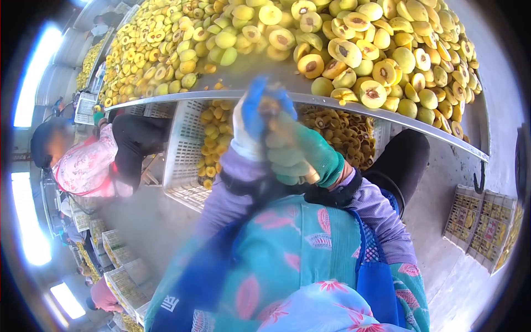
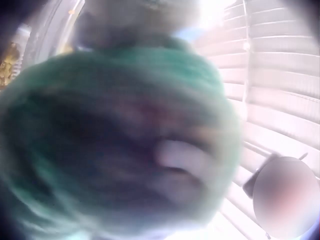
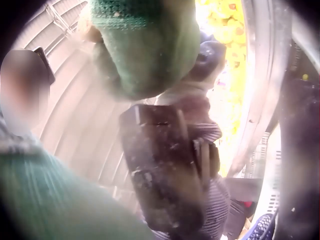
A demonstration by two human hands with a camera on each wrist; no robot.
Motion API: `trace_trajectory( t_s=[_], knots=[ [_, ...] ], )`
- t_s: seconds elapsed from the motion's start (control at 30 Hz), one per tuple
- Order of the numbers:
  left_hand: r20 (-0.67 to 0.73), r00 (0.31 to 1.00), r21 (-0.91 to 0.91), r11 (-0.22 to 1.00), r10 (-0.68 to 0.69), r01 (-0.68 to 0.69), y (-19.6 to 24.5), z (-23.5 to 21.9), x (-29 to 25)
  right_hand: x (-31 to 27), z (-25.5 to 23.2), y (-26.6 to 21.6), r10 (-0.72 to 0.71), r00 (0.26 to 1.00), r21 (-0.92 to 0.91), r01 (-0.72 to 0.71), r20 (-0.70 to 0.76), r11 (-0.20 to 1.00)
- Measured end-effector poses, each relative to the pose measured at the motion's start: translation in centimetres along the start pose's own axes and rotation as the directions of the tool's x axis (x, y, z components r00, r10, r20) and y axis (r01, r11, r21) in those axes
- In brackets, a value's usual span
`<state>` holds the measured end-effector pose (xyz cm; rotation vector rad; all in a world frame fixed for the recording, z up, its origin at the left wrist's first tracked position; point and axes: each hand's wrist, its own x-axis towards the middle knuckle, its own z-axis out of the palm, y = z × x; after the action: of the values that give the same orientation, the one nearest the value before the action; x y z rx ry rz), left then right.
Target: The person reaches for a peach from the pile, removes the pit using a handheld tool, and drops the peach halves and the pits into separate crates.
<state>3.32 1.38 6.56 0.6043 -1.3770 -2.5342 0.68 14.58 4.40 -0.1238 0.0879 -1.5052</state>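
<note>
My left hand (image 1: 250,123), in a white glove with blue fingertips, is raised in front of the table edge. Its fingers curl around a small brownish piece of fruit (image 1: 269,106), blurred and mostly covered. Pressed close against it, my right hand (image 1: 301,150) wears a green-and-white glove and grips a tool whose tan handle end (image 1: 312,176) pokes out below the fist. The tool's working end is hidden between the hands. In the right wrist view the green glove (image 3: 150,50) appears above a dark wrist box (image 3: 162,170); the left wrist view shows a blurred green glove (image 2: 125,65).
Halved yellow fruit (image 1: 373,94) with brown centres heaps over the metal-rimmed table (image 1: 243,74). Under it, a white crate (image 1: 180,149) contains yellow fruit beside brown pieces (image 1: 337,133). More crates (image 1: 481,224) stand at right. A seated person (image 1: 88,160) works at left.
</note>
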Motion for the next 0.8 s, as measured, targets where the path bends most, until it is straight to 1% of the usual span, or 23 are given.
trace_trajectory(
  t_s=[0.07,0.1,0.13,0.17,0.2,0.23,0.27,0.3,0.33,0.37,0.4,0.43,0.47,0.5,0.53,0.57,0.6,0.63,0.67,0.7,0.73,0.77,0.8],
  knots=[
    [0.125,0.991,0.068,0.996,0.045,-0.053,0.4,-1.0,-0.2,0.0,0.6,-0.2,0.020,0.989,-0.234,-0.054,-0.143,0.971],
    [0.113,0.993,0.362,0.930,0.022,-0.061,1.4,-0.4,-0.8,0.1,-0.5,-0.5,0.045,0.997,-0.178,-0.055,-0.059,0.983],
    [0.223,0.959,0.429,0.866,0.175,-0.258,1.0,-0.7,-0.6,0.1,-2.2,-0.9,0.074,0.997,-0.123,-0.070,0.025,0.990],
    [0.340,0.891,0.474,0.763,0.303,-0.440,0.2,-1.0,-0.3,0.3,-3.4,-0.8,0.095,0.989,-0.063,-0.089,0.111,0.994],
    [0.242,0.959,0.408,0.882,0.144,-0.236,0.4,-0.8,0.0,0.5,-3.0,-0.5,0.048,0.991,-0.006,-0.047,0.122,0.999],
    [0.135,0.991,0.307,0.951,-0.020,-0.023,0.7,-0.6,0.2,0.4,-2.2,-0.2,-0.004,0.992,0.049,-0.002,0.129,0.999],
    [0.170,0.985,0.121,0.993,-0.014,-0.006,0.4,-1.2,0.7,0.5,-1.6,0.0,-0.059,0.990,0.104,0.046,0.130,0.994],
    [0.204,0.979,-0.070,0.997,-0.006,0.020,-0.5,-2.5,1.4,0.6,-1.6,0.0,-0.033,0.986,0.153,0.008,0.163,0.988],
    [0.231,0.973,-0.259,0.964,0.005,0.057,-1.3,-3.5,1.8,0.5,-1.2,-0.1,-0.057,0.988,0.095,0.043,0.142,0.994],
    [0.170,0.931,0.362,0.859,0.322,-0.363,-2.0,-4.4,1.5,0.2,-0.6,0.0,-0.077,0.990,0.049,0.072,0.117,0.996],
    [0.075,0.931,0.454,0.819,0.358,-0.352,-2.4,-6.3,1.7,0.0,-0.3,0.3,-0.093,0.991,-0.001,0.093,0.096,0.996],
    [-0.006,0.912,0.540,0.769,0.409,-0.342,-1.4,-7.6,2.4,-0.2,-0.9,-0.1,-0.081,0.985,0.017,0.079,0.150,0.997],
    [-0.103,0.933,0.591,0.776,0.344,-0.221,0.0,-8.7,2.4,-1.1,-1.3,-0.3,-0.096,0.995,-0.007,0.096,0.001,0.995],
    [-0.199,0.941,0.625,0.775,0.275,-0.094,2.2,-8.7,2.0,-2.5,-1.7,-0.4,-0.122,0.982,-0.038,0.118,-0.147,0.992],
    [-0.314,0.947,0.603,0.786,0.074,0.138,5.8,-7.1,0.7,-3.6,-2.3,-0.7,-0.157,0.944,-0.073,0.142,-0.291,0.987],
    [0.138,0.872,0.984,0.039,0.470,-0.176,4.9,-13.2,3.3,-3.2,-7.3,0.3,-0.225,0.900,0.086,0.276,-0.374,0.957],
    [0.151,0.907,0.981,0.054,0.393,-0.187,5.6,-10.7,4.1,-4.0,-12.1,1.5,-0.270,0.762,-0.019,0.320,-0.588,0.947],
    [0.166,0.934,0.977,0.072,0.315,-0.198,6.6,-5.8,4.6,-4.1,-12.0,1.4,-0.337,0.742,-0.180,0.287,-0.579,0.941],
    [0.179,0.954,0.973,0.099,0.242,-0.207,6.3,-2.0,5.5,-4.2,-11.2,1.1,-0.382,0.735,-0.261,0.281,-0.561,0.924],
    [0.152,0.972,0.987,0.031,0.180,-0.160,4.7,0.0,7.5,-4.3,-10.4,0.9,-0.425,0.725,-0.340,0.274,-0.541,0.900],
    [0.126,0.985,0.992,-0.045,0.118,-0.122,3.3,2.0,9.8,-4.4,-7.4,0.4,-0.455,0.724,-0.337,0.317,-0.519,0.887],
    [0.253,0.959,0.957,-0.177,0.129,-0.229,0.0,2.5,12.5,-4.3,-6.3,-0.1,-0.531,0.687,-0.407,0.356,-0.496,0.841],
    [0.376,0.918,0.895,-0.306,0.125,-0.325,-2.9,2.1,14.4,-4.2,-5.1,-0.7,-0.602,0.646,-0.474,0.390,-0.470,0.789]
  ],
)
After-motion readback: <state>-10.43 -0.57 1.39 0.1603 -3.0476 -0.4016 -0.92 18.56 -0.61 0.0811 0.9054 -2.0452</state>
